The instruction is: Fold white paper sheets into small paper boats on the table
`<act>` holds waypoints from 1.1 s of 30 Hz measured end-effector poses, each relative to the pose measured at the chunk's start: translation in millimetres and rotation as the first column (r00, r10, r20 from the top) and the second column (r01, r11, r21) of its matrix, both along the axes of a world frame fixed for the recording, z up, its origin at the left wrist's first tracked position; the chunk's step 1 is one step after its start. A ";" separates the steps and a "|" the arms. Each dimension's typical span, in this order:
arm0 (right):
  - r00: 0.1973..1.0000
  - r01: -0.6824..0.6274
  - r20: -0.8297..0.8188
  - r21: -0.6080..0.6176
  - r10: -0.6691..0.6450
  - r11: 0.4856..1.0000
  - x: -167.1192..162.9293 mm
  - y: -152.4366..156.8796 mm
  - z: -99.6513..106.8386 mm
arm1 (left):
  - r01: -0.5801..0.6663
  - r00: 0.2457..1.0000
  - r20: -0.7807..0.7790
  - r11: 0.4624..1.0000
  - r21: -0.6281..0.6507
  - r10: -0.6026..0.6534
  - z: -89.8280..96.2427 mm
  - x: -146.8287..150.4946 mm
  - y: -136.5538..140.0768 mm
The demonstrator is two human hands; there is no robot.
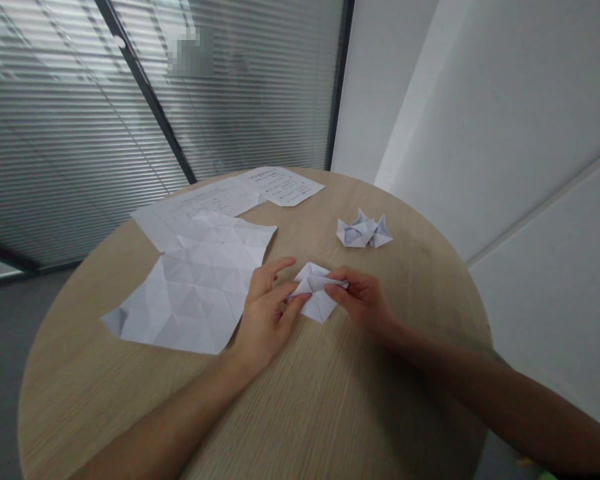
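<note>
A small white folded paper [322, 308] lies near the middle of the table, with creased flaps meeting at its centre. My left hand [270, 310] pinches its left corner between thumb and a finger, while the index finger stretches out above. On the other side, my right hand [363, 298] grips the right corner between thumb and fingers. Part of each corner is hidden by the fingertips. Just left of my left hand spreads a large creased sheet of paper [200, 287], its lower left corner curled up.
Pointed folded paper pieces [364, 232] stand at the right back of the round wooden table [300, 413]. Printed sheets [285, 187] lie along the far edge, partly under the creased sheet. Beyond are a glass partition with blinds [250, 100] and a white wall [505, 133].
</note>
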State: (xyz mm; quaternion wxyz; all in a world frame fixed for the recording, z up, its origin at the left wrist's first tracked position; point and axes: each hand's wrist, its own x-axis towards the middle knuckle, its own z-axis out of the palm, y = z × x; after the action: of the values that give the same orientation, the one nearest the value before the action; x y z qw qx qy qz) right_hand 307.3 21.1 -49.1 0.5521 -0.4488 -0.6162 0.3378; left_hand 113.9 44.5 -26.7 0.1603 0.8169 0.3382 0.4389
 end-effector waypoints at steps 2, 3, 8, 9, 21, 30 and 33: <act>0.994 -0.086 -0.077 -0.022 0.084 0.996 2.4 1.2 -3.2 | -0.008 1.000 0.003 0.995 -0.098 0.008 1.9 -0.2 -0.8; 0.987 -0.120 -0.107 -0.017 0.117 0.993 3.3 1.6 -4.4 | -0.018 1.000 0.019 0.986 -0.165 0.022 2.4 0.0 -1.2; 0.993 -0.114 -0.007 -0.043 0.114 0.993 -0.5 1.2 -4.0 | -0.065 0.987 0.112 0.930 -0.360 0.113 0.0 3.6 -1.8; 0.996 -0.088 0.010 -0.047 0.089 0.995 -2.7 1.2 -3.5 | -0.059 0.991 0.088 0.930 -0.363 0.097 -1.0 4.3 -1.7; 0.998 0.061 0.016 -0.187 -0.058 0.980 -6.3 6.9 -3.4 | 0.053 0.968 -0.247 0.996 0.077 -0.033 -7.6 4.6 -6.6; 0.976 0.141 0.193 -0.230 -0.097 0.963 -0.9 8.4 -2.5 | -0.109 0.964 -0.218 0.975 0.196 0.152 -9.1 -3.8 3.2; 0.908 0.162 0.406 -0.119 -0.101 0.980 9.5 12.4 -1.8 | -0.134 0.895 -0.407 0.980 0.146 0.183 -9.3 -7.6 9.5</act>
State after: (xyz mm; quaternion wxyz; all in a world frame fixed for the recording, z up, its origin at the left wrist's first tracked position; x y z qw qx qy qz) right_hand 316.7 33.5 -50.8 0.4016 -0.5888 -0.6565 0.2469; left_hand 106.3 54.0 -35.9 0.0008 0.8695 0.4043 0.2838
